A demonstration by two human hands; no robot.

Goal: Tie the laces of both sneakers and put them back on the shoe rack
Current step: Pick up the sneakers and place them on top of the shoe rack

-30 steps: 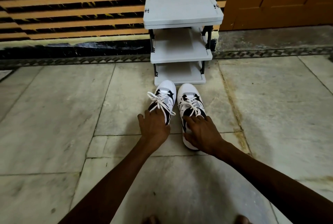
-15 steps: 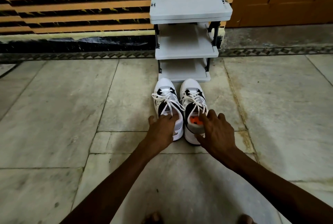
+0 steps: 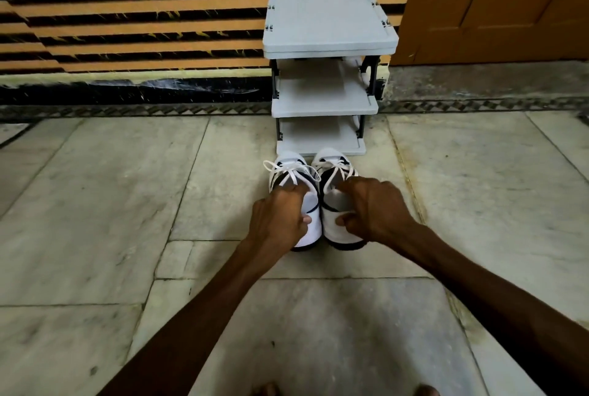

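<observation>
Head view: left hand and right hand each pinch a sneaker's heel, shoe rack at 12 o'clock. Dangling laces might snag or the sneakers could slip.

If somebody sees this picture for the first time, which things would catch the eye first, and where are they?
First, the two hands in the middle: the left hand grips the heel of the left sneaker, the right hand the right sneaker. The white laces look tied in bows. Just behind the toes stands the grey shoe rack with bare shelves, against a wall of orange and black stripes.
</observation>
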